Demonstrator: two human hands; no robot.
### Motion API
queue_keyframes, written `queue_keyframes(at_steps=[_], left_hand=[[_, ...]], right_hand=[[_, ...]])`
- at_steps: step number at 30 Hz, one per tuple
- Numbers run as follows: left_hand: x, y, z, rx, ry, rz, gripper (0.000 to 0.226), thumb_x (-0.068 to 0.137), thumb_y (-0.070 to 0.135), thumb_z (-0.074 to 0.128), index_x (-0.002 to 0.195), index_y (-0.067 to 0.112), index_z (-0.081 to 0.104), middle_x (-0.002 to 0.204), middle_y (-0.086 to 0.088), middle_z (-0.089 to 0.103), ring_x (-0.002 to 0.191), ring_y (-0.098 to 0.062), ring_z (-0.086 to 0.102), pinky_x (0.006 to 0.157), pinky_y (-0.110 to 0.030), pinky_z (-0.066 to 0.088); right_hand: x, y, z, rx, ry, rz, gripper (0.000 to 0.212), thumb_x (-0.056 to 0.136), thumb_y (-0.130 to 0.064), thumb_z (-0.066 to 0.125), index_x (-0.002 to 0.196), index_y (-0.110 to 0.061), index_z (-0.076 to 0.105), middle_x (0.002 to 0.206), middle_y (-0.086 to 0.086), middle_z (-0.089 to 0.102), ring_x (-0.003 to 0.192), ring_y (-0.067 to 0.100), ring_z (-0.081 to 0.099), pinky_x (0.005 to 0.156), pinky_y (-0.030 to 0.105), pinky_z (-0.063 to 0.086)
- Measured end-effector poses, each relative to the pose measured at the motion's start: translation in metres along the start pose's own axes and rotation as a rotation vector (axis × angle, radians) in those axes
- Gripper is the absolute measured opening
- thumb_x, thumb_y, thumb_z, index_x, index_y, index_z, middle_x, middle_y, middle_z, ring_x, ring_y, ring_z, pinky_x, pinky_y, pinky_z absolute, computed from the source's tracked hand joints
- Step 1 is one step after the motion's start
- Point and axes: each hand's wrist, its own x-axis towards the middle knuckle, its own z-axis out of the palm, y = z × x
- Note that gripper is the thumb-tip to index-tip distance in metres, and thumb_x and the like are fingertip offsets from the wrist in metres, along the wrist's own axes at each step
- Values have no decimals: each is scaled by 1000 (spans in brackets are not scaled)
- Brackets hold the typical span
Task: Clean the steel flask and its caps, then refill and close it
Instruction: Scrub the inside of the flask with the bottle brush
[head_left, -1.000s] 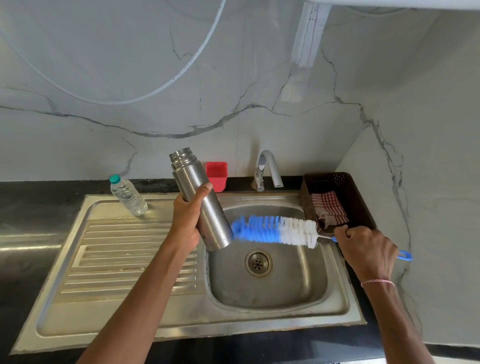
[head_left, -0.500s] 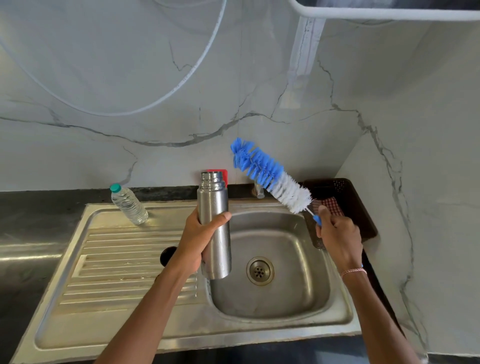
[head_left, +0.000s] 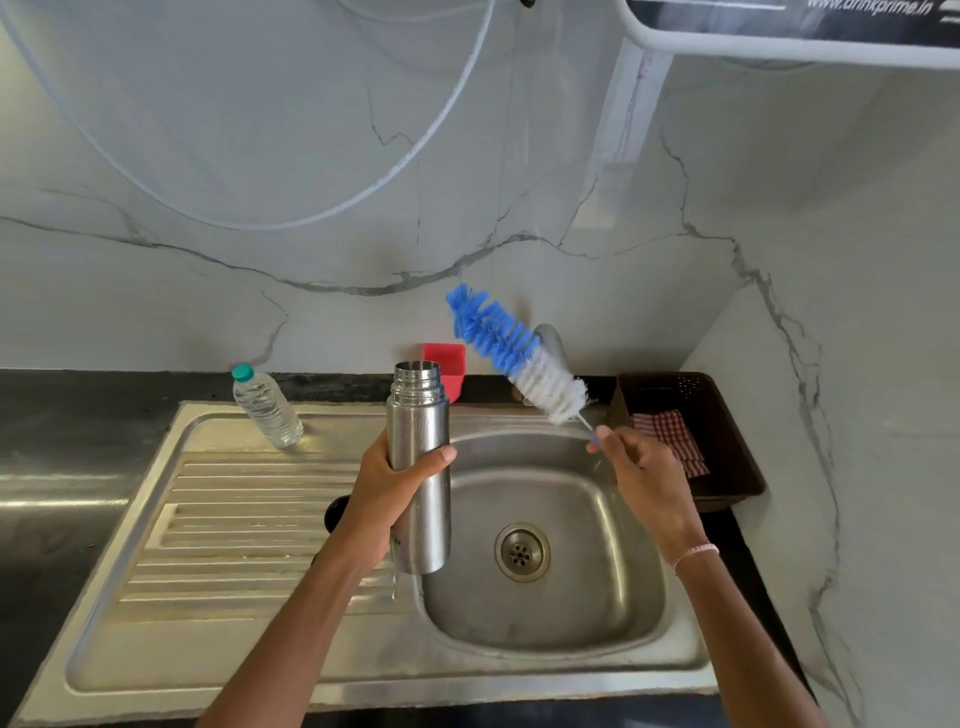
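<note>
Left hand (head_left: 395, 483) gripped upright steel flask (head_left: 420, 467), right hand (head_left: 641, 475) pinched bottle brush (head_left: 514, 353) handle; angled bristles risked missing the narrow mouth.

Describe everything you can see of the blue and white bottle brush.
The blue and white bristled bottle brush has a cylindrical head: blue bristles on the outer half, white nearer the stem. A thin wire stem leads to a blue handle, mostly hidden in the right hand, whose fingertips pinch it. It tilts in the air, tip up and left, above the steel sink and its back rim, right of and clear of the open steel flask.
</note>
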Motion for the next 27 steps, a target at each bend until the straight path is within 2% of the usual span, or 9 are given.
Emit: queue_keyframes(at_steps=[3, 8, 11, 15, 18, 23, 27], left_hand=[[0, 2, -6, 5, 8, 7, 59, 63, 41, 88, 116, 28, 68, 97, -3, 78, 91, -26, 76, 76, -37, 59], [1, 4, -15, -8, 25, 23, 69, 53, 49, 90, 116, 28, 68, 98, -2, 78, 92, -25, 76, 81, -41, 60], [3, 1, -20, -7, 30, 22, 70, 51, 51, 89, 115, 29, 68, 98, -2, 78, 93, -25, 75, 86, -45, 61], [5, -1, -25, 3, 28, 24, 69, 52, 50, 90, 115, 31, 68, 98, 0, 78, 94, -25, 75, 87, -46, 61], [8, -2, -28, -3, 18, 26, 69, 53, 51, 91, 115, 32, 68, 100, 0, 78, 95, -24, 75, 88, -45, 60], [16, -1, -29, 4, 19, 42, 69, 53, 51, 91, 115, 32, 68, 99, 1, 78, 93, -21, 75, 84, -41, 60], [21, -1, -29, -7, 18, 45, 59, 62, 39, 91, 115, 30, 68, 99, 1, 78, 93, -21, 75, 82, -38, 60]], right_hand=[[23, -28, -8, -113, -23, -123, 22, 100, -45, 59, 105, -29, 73, 75, -9, 68, 66, 8, 63, 63, 24, 46], [61, -70, -22, -382, 7, -263, 21, 101, -39, 59, 118, -33, 69, 72, -11, 69, 70, 10, 65, 79, 38, 58], [69, -80, -18, -577, 24, -296, 25, 101, -33, 57, 123, -31, 69, 83, -1, 74, 80, 21, 68, 83, 44, 59], [84, -105, -8, -864, 58, -398, 26, 101, -28, 55, 122, -35, 69, 95, 7, 71, 83, 28, 66, 80, 40, 54], [101, -130, 2, -1024, 66, -493, 23, 101, -24, 57, 118, -35, 68, 93, 4, 66, 86, 27, 65, 84, 41, 53], [124, -170, 24, -1273, 75, -656, 18, 98, -18, 62, 113, -25, 69, 90, 6, 64, 85, 27, 66, 84, 42, 54], [133, -187, 43, -1441, 78, -717, 12, 97, -17, 64, 107, -17, 70, 80, 5, 60, 80, 27, 68, 80, 39, 54]])
